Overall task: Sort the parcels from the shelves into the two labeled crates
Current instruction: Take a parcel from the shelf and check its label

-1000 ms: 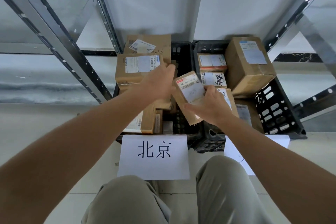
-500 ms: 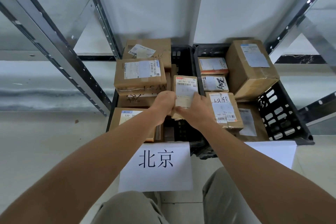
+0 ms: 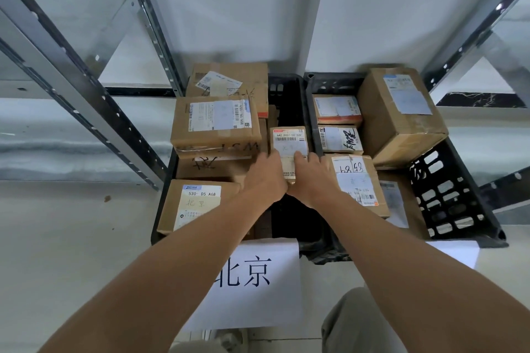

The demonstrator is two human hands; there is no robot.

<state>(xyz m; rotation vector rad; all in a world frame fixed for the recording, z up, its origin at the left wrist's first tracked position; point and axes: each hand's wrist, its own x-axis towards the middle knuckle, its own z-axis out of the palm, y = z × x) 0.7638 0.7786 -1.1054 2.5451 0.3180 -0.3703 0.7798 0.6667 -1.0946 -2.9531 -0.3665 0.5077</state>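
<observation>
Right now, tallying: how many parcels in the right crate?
5 parcels: two small far left, one big far right, one near the right hand, one beneath that. More may hide.

The pale floor [image 3: 71,252] carries two black slotted crates set side by side, touching, against the far wall between the legs of the metal shelving; the left crate [image 3: 160,226] has a white paper sign [image 3: 258,281] with two black characters hanging at its near edge, and the right crate [image 3: 447,195] has a second white sheet [image 3: 459,252] at its near edge, its face mostly hidden. A small brown speck [image 3: 107,198] lies on the floor left of the crates.
</observation>
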